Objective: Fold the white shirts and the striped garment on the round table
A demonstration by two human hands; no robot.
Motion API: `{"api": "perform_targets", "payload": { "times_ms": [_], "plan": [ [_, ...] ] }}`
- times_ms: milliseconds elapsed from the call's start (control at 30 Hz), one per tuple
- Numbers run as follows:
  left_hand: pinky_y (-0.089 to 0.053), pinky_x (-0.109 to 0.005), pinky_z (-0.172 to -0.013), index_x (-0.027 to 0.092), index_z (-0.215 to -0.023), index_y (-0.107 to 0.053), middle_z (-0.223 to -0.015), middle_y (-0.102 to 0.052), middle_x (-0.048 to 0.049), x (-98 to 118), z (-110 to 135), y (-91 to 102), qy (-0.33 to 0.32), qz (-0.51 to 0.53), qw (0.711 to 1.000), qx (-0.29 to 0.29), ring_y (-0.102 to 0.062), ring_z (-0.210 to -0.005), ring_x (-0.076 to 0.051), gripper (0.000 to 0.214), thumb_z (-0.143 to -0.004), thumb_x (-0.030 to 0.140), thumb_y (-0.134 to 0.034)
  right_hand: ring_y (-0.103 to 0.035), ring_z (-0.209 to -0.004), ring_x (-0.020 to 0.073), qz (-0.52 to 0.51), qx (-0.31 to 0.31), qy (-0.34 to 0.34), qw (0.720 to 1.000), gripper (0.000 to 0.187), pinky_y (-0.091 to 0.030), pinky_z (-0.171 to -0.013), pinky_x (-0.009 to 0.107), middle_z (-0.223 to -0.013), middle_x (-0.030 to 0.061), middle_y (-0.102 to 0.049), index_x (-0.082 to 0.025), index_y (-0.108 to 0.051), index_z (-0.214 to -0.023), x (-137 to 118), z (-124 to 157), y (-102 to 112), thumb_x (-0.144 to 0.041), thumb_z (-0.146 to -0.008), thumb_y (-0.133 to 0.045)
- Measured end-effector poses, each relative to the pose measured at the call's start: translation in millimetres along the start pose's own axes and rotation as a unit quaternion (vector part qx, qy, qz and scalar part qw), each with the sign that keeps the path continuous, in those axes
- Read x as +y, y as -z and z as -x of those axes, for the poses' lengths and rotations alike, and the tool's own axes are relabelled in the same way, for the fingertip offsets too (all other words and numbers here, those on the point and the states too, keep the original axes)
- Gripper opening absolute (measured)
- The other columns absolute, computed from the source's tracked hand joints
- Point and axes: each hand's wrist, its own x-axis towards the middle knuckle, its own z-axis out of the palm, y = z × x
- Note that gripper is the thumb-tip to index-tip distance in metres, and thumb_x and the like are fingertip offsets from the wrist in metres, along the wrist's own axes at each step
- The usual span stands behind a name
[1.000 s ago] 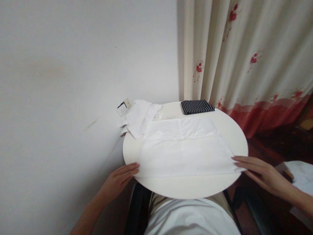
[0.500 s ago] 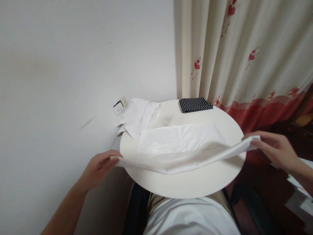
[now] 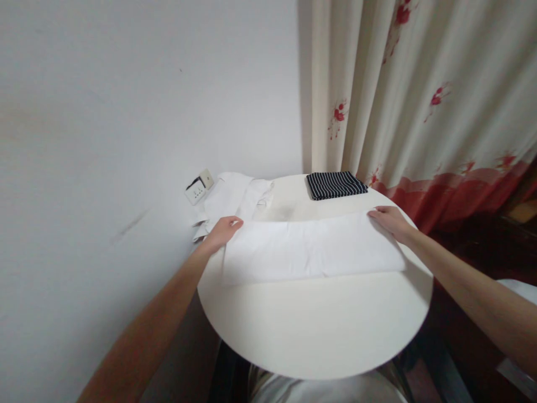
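A white cloth (image 3: 310, 249) lies folded into a long strip across the round white table (image 3: 319, 324). My left hand (image 3: 224, 230) rests on its far left corner with fingers closed on the edge. At the far right corner my right hand (image 3: 388, 220) pinches the cloth the same way. Both arms reach forward over the table.
A folded black-and-white striped cloth (image 3: 335, 184) lies at the table's far edge. A crumpled white garment (image 3: 235, 198) sits at the far left, by a wall socket (image 3: 199, 187). A cream curtain with red flowers (image 3: 419, 95) hangs behind on the right; a white wall stands on the left.
Both hands lifted the near edge of the white cloth and carried it away from me, laying it over the far edge. The cloth is now half as deep.
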Motion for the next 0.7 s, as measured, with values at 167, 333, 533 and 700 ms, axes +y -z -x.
{"api": "perform_targets", "payload": {
  "times_ms": [167, 333, 533, 700],
  "plan": [
    [-0.049, -0.036, -0.093, 0.020, -0.084, -0.073, -0.099, -0.077, -0.0101, -21.8, -17.7, -33.4, -0.027, -0.074, 0.996, -0.042, -0.069, -0.100, -0.028, 0.028, -0.082, 0.036, -0.051, -0.067, -0.077, 0.0236, 0.118, -0.012, 0.020, 0.993, 0.021, -0.047, -0.072, 0.029, -0.078, 0.0091, -0.074, -0.014, -0.075, -0.076, 19.9, -16.2, -18.5, -0.029, -0.074, -0.060],
    [-0.047, -0.037, -0.097, 0.020, -0.093, -0.069, -0.106, -0.075, -0.0099, -34.2, -10.5, -39.7, -0.049, -0.107, 0.992, -0.049, -0.067, -0.104, -0.027, 0.032, -0.089, 0.038, -0.044, -0.069, -0.084, 0.0244, 0.162, -0.016, 0.062, 0.985, 0.029, -0.047, -0.079, 0.030, -0.090, 0.0123, -0.077, -0.014, -0.075, -0.088, 35.4, -20.2, -18.2, -0.034, -0.079, -0.057],
    [-0.047, -0.037, -0.093, 0.020, -0.095, -0.063, -0.101, -0.073, -0.0112, -29.9, -5.7, -44.2, -0.049, -0.143, 0.987, -0.049, -0.067, -0.100, -0.027, 0.029, -0.095, 0.036, -0.039, -0.068, -0.082, 0.0228, 0.128, 0.025, 0.120, 0.984, 0.034, -0.047, -0.078, 0.030, -0.091, 0.0115, -0.076, -0.013, -0.074, -0.094, 31.2, -20.5, -18.7, -0.039, -0.083, -0.054],
    [-0.047, -0.037, -0.092, 0.018, -0.101, -0.060, -0.103, -0.072, -0.0134, -23.2, -2.8, -42.7, -0.056, -0.159, 0.984, -0.057, -0.067, -0.101, -0.028, 0.027, -0.096, 0.035, -0.040, -0.067, -0.083, 0.0228, 0.154, 0.000, 0.100, 0.983, 0.035, -0.047, -0.078, 0.030, -0.092, 0.0118, -0.076, -0.013, -0.075, -0.092, 28.5, -23.0, -19.6, -0.040, -0.084, -0.055]
  ]
}}
